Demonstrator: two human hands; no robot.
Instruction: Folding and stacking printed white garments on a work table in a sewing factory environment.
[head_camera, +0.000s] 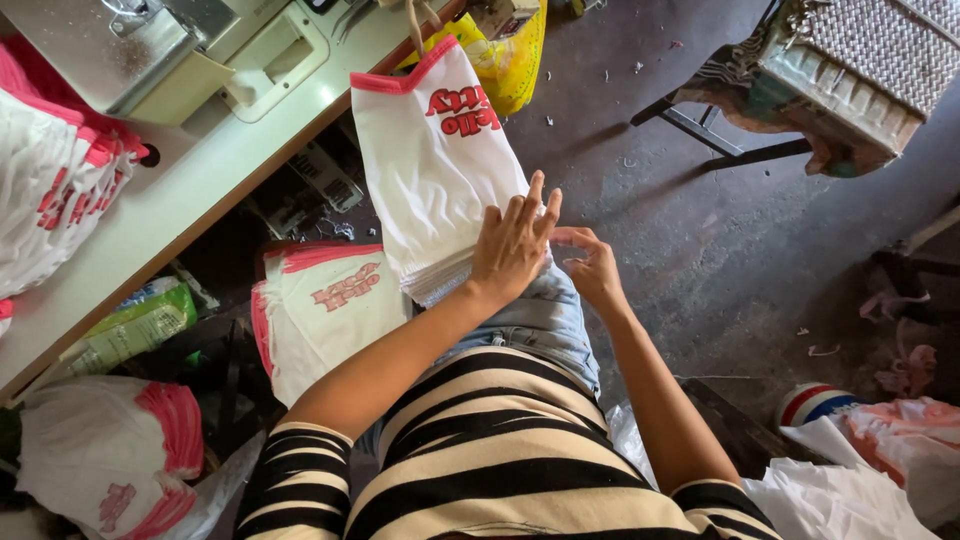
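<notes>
A stack of white garments with pink trim (430, 180) is laid across the lap, its long axis running away from the body toward the sewing table (190, 200). It is pressed flat under the left hand (512, 245) (fingers spread open, not gripping). The stack's near right edge is pinched by the right hand (592, 268), its fingers curled closed.

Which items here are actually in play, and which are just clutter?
In play:
- left hand, flat on the stack
- right hand, at the stack's edge
- stack of white pieces with pink trim on the lap

Lying about:
- second stack
- sewing machine
- yellow bag
- stool
- bundle on the table
</notes>
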